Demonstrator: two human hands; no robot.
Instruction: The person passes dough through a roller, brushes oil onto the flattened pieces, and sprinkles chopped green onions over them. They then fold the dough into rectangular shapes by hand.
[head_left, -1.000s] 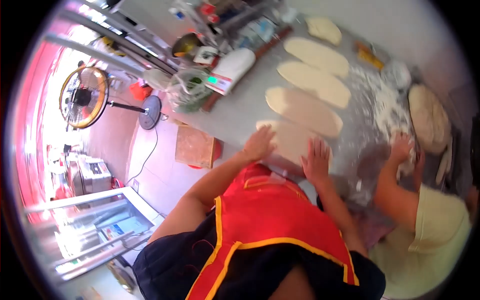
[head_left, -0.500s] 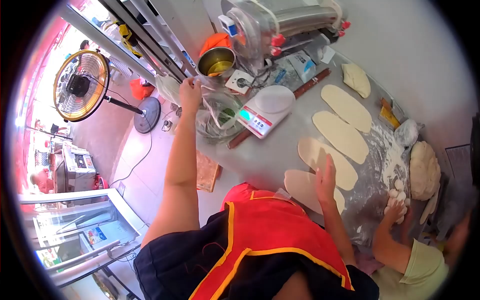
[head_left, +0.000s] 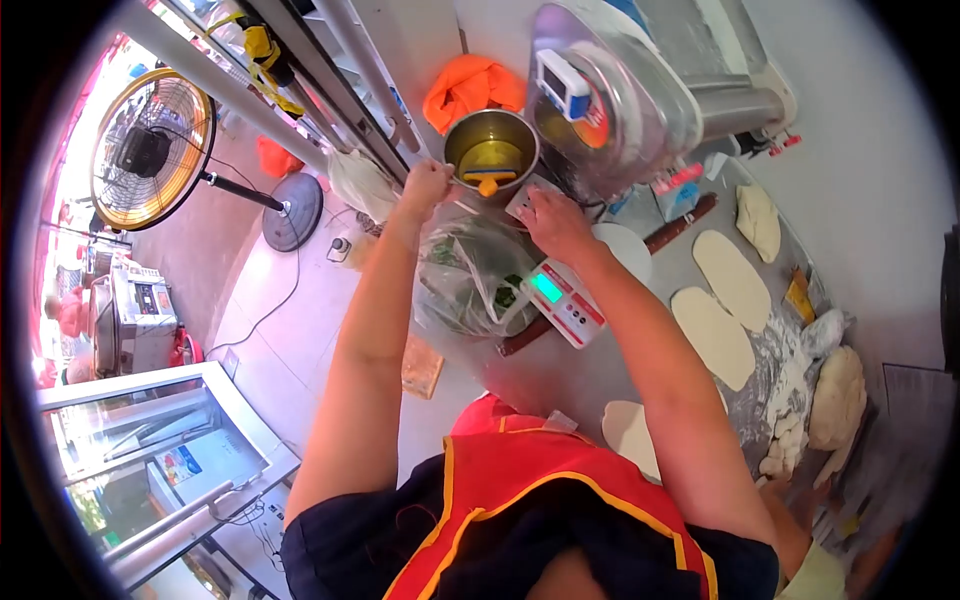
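Counter's (head_left: pixel 600 370) oil pot (head_left: pixel 490 152) rim sits in left hand's (head_left: pixel 425 185) grip, right hand (head_left: pixel 555 222) beside.

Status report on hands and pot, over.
Left hand closed on metal pot rim. Right hand open beside it, near scale. Greens bag between forearms.

pot (head_left: pixel 490 150): shiny bare metal | machine housing (head_left: pixel 620 100): polished metal, mirror-bright | bag (head_left: pixel 475 285): clear glossy plastic, crinkled | scale (head_left: pixel 570 300): smooth white plastic | tabletop (head_left: pixel 590 370): dull steel, flour-dusted | dough sheets (head_left: pixel 715 335): matt, smooth | cloth (head_left: pixel 470 85): orange, rumpled
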